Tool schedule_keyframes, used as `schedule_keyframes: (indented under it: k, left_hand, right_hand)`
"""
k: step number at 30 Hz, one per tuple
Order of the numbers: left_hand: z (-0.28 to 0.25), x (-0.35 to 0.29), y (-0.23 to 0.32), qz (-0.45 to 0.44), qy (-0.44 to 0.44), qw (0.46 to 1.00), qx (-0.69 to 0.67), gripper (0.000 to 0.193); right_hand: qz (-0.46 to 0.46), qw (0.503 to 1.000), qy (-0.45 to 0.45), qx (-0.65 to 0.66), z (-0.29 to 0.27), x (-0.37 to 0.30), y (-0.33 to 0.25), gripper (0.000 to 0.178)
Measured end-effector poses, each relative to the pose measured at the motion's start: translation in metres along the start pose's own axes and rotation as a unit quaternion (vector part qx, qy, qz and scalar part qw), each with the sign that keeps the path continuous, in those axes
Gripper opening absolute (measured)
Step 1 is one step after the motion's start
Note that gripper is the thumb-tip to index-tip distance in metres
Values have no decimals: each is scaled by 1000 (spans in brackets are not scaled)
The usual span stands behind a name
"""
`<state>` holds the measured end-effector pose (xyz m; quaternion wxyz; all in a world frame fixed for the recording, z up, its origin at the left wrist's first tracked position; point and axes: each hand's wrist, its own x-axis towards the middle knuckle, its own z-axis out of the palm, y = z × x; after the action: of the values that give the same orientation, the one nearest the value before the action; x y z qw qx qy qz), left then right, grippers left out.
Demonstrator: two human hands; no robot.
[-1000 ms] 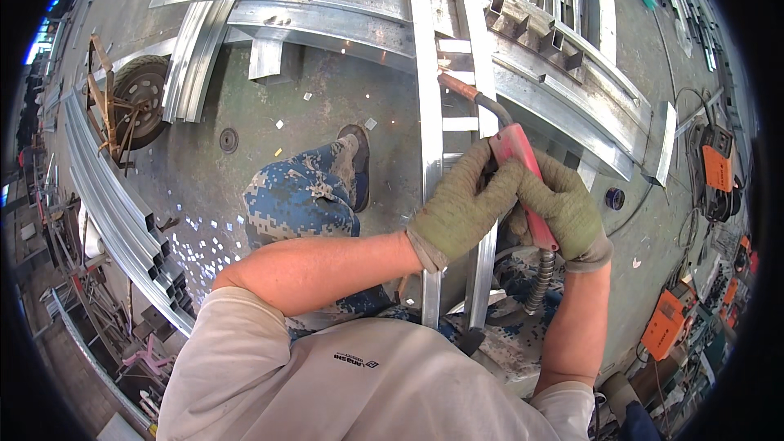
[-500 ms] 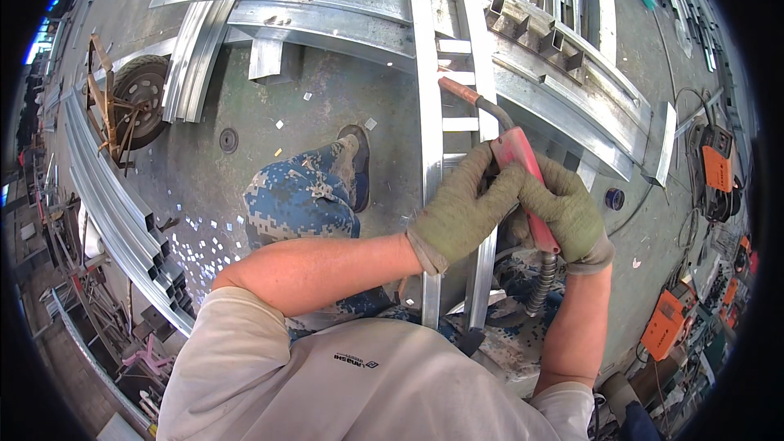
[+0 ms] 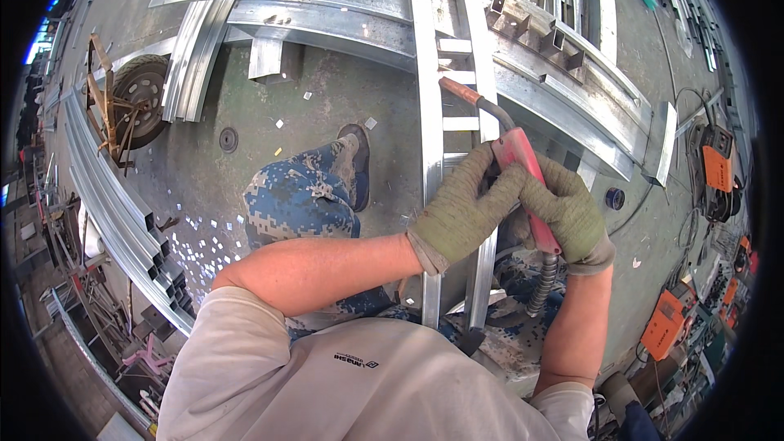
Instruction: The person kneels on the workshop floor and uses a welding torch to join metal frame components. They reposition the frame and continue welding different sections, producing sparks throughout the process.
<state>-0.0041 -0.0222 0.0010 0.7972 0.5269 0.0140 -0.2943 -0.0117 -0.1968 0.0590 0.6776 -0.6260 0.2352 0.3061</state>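
A welding torch with a red handle, a bent neck and a copper nozzle points up and left. Its nozzle tip lies at a rung of a narrow ladder-like frame of bright metal tube. Around the handle, my right hand in a green work glove is closed. My left hand, gloved the same way, is closed at the left side of the handle, its fingers partly hidden. Below the hands a ribbed cable sleeve hangs from the torch. The frame's near end lies by my lap.
Long metal profiles lie across behind the frame, with more stacked at the left. A wheel on a rusty bracket stands at the far left. Orange-and-black machines with cables are at the right. Small metal pieces litter the floor.
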Motion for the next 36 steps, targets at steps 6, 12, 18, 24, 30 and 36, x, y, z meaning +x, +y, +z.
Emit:
schedule_keyframes:
  k: [6, 12, 18, 24, 30, 36]
  left_hand:
    - [-1, -1, 6, -15, -12, 1000, 15, 34]
    - [0, 1, 13, -27, -14, 999, 27, 33]
    - [-1, -2, 6, -26, -12, 1000, -2, 35]
    - [-1, 0, 4, -20, -14, 1000, 10, 36]
    - [-1, 0, 9, -22, -14, 999, 32, 37]
    - [0, 0, 6, -21, -15, 1000, 15, 36]
  right_hand:
    - [-1, 1000, 7, 5, -2, 0, 4, 53]
    - [9, 1000, 19, 9, -1, -1, 1, 53]
    - [3, 1000, 17, -16, -2, -1, 0, 54]
    - [-5, 1000, 12, 10, -4, 1, 4, 54]
    - [6, 1000, 19, 16, -3, 0, 2, 53]
    - [2, 1000, 10, 15, -7, 1, 6, 53]
